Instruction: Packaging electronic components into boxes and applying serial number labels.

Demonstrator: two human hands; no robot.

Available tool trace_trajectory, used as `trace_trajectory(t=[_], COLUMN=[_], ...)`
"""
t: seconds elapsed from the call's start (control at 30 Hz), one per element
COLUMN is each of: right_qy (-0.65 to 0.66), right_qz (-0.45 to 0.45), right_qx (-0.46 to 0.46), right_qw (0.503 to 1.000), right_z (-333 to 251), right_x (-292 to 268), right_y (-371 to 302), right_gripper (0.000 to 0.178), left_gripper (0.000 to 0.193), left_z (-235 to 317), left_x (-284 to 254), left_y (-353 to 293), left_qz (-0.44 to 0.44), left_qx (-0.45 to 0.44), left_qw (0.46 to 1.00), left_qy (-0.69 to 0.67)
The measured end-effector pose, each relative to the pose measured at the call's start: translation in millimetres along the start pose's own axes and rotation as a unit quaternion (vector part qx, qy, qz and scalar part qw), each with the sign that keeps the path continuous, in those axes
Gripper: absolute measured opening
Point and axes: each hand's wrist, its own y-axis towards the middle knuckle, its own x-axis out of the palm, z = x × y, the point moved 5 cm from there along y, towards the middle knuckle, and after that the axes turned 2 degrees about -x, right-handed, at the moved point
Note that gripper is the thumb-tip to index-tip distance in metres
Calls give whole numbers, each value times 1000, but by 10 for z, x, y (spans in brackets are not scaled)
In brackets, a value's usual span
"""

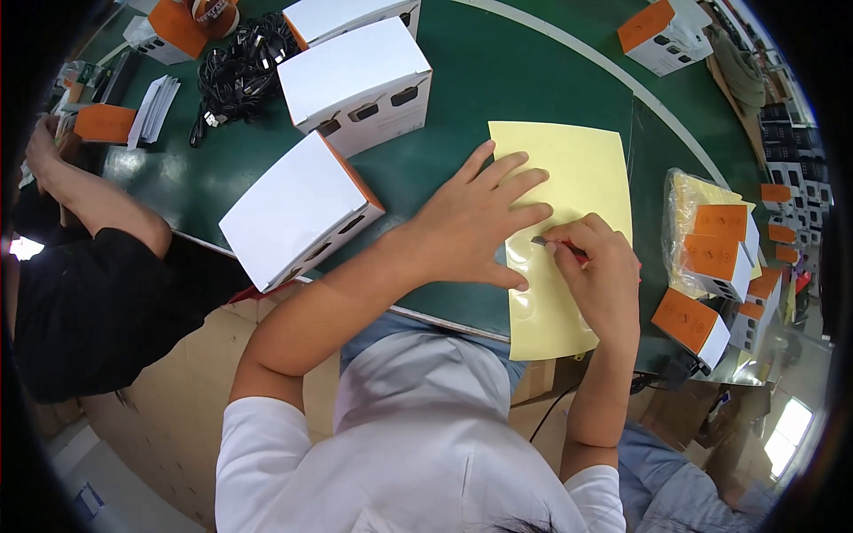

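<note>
A pale yellow sheet (569,169) lies before me on the green table, its lower end reaching past the near edge. Clear glossy round stickers show on it around (524,304), near my left thumb. My left hand (475,218) has its fingers spread, resting at the sheet's left edge with fingertips on it. In my right hand (600,266) is a red-handled knife (542,241), pinched between thumb and fingers. Its short metal tip points left onto the sheet, close to the left fingers. Most of the handle is hidden by the hand.
White boxes with orange sides (298,209) (360,84) stand left of the sheet. Behind them lies a heap of black cables (244,67). Small orange-and-white boxes (689,322) and a plastic-wrapped yellow stack (680,209) are at right. A co-worker's arm (107,200) is at far left.
</note>
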Motion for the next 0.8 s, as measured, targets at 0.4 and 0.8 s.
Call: trace_trajectory(t=[0.4, 0.8], right_qy=[14, 0], right_qz=[9, 46], right_qx=[12, 21], right_qw=[1000, 999], right_z=[-11, -74], right_x=[48, 50], right_y=[-22, -37], right_gripper=[7, 16], left_gripper=[78, 93], left_z=[9, 11], left_x=[0, 25], left_y=[9, 42], left_qz=[2, -6], left_qx=[-2, -16], left_qw=[1000, 1000], left_qy=[-5, 8])
